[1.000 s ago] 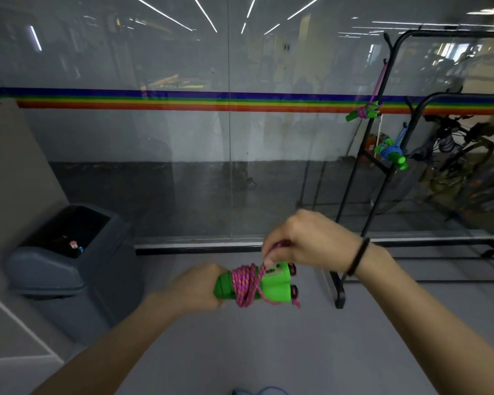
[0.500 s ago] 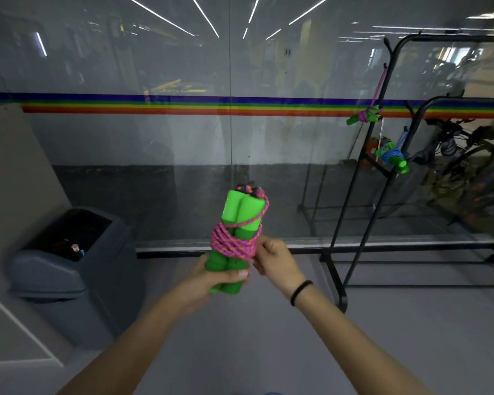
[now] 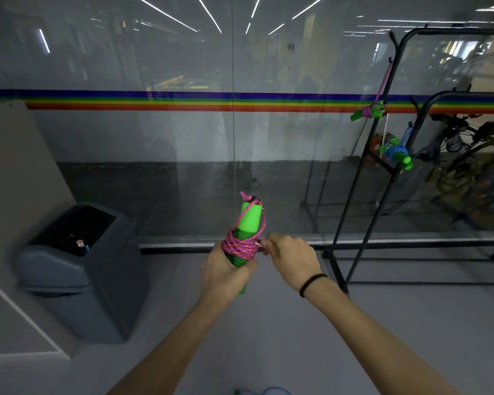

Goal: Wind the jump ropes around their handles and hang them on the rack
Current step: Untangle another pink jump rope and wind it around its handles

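My left hand (image 3: pixel 226 273) grips the lower end of two green jump-rope handles (image 3: pixel 250 220), held upright in front of me. Pink rope (image 3: pixel 240 246) is wound in several turns around their middle, with one strand running up over the top. My right hand (image 3: pixel 290 256) pinches the rope's end at the right side of the coil. A black metal rack (image 3: pixel 382 155) stands to the right. On it hang a pink-wound jump rope (image 3: pixel 368 111) with green handles and, lower, a blue-wound jump rope (image 3: pixel 397 152).
A glass wall (image 3: pixel 183 152) with a rainbow stripe runs straight ahead. A grey trash bin (image 3: pixel 77 269) stands on the floor at the left beside a beige panel. A blue rope (image 3: pixel 265 391) with a green handle lies on the floor at the bottom edge. Bicycles show behind the glass at right.
The bundle went from lying sideways to upright. My right hand dropped from above it to the coil's right side, and the bundle now leans slightly right.
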The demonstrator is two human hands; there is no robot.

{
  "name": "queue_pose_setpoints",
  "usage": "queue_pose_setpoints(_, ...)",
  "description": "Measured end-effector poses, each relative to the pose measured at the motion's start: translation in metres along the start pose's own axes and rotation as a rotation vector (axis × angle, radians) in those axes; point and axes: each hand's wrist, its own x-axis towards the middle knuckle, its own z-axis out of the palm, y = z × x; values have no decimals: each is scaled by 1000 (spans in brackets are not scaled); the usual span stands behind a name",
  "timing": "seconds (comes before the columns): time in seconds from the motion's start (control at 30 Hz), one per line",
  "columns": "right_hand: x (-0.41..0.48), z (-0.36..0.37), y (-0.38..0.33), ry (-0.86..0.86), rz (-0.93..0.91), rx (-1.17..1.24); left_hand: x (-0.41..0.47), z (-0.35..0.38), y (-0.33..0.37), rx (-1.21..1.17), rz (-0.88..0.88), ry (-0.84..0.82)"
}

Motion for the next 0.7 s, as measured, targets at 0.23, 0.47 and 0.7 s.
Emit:
queue_pose_setpoints(0.23,-10,9,38,-29,29,71,-5,3,8,-470,-255,-50)
queue_pose_setpoints(0.47,-4,-8,73,19,92,87,-5,-6,14,-548,-193,-100)
queue_pose_setpoints(0.7,-17,-52,29,392,-195,292,-1,-20,27,-418,60,-96)
